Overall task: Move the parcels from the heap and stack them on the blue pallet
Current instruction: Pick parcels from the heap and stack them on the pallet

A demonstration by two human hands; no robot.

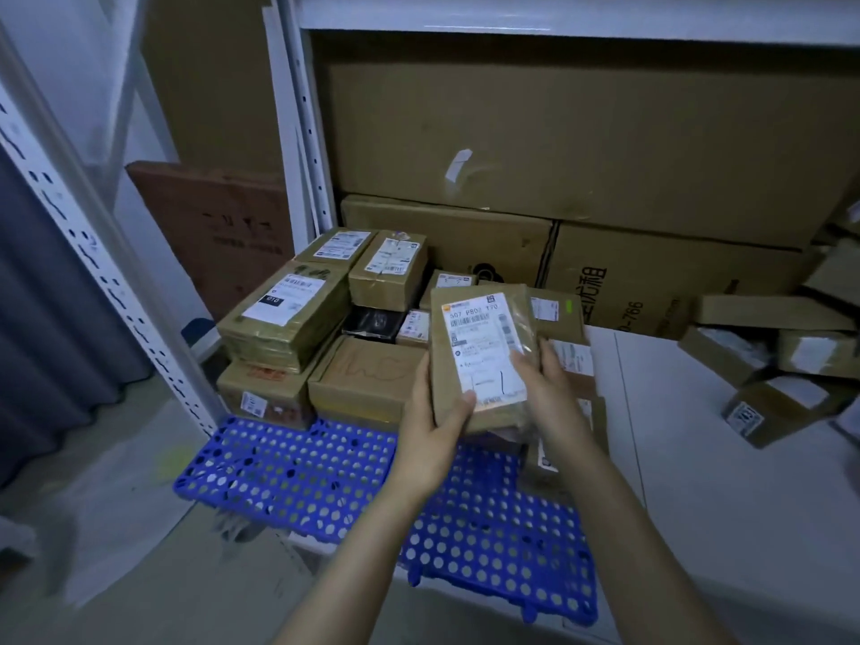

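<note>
Two hands on one flat parcel (484,356), held in the air over the back of the blue pallet (298,463), label face toward the camera, top tilted away. The left hand (435,435) grips the lower left corner with its thumb pressed on the label. The right hand (547,388) holds the right edge, fingertips curled onto the label face.

Risks, as judged from here:
- The parcel looks thin and wrapped in slick tape. It is gripped only at the lower end, so it could slide or flop forward when one hand lets go.
- The stacked parcels (288,318) at the back left of the pallet are uneven. The tall pile sits on a smaller box and leans a little. A parcel set on top off-centre could tip it toward the shelf post (93,253).
- The small black packet (372,323) lies in a gap between boxes. Anything laid across that gap would rock.
- More parcels stand on edge just behind the right hand. A knock from the wrist could fell them.

Hard to make out:
- The left fingers are behind the parcel, and so is its back face.
- I cannot tell whether the parcels behind the right forearm rest on the pallet or beside it.
- The heap (768,360) at the right runs off the edge of the view, so its extent is unknown.
- The light is dim, and most label print is blurred.
- The big cartons (558,142) hide whatever is behind them.
</note>
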